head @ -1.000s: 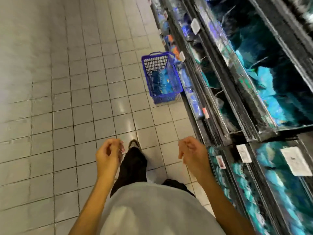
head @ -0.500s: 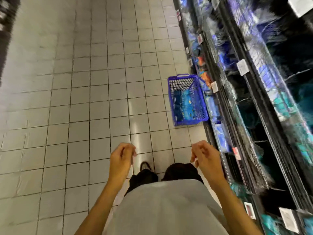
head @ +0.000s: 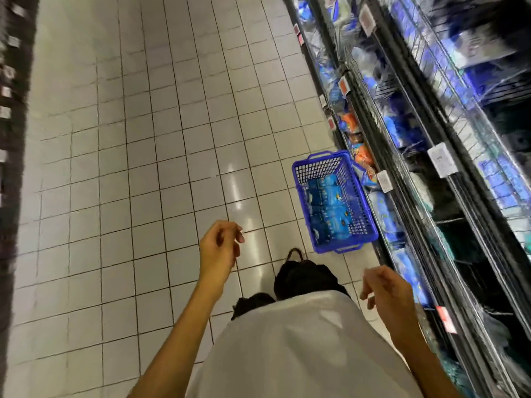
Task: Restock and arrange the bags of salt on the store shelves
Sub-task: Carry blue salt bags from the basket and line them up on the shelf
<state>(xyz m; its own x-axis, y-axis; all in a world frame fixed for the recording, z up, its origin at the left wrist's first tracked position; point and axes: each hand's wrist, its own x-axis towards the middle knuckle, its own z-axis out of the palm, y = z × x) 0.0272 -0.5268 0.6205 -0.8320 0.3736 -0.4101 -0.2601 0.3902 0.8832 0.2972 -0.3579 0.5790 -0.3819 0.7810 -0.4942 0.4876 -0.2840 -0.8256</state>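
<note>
Empty hands above a tiled aisle, basket ahead.

The left hand (head: 219, 248) and right hand (head: 385, 291) hang loosely curled, holding nothing. At one o'clock, a blue plastic lattice basket (head: 359, 234) sits on the glossy floor (head: 143, 168), long axis along the aisle, holding glossy blue bags of salt (head: 327, 205) (print blurred), just beside wire shelves (head: 431, 196).

The shelf tags (head: 442, 163) and bag prints are too blurred to read.
</note>
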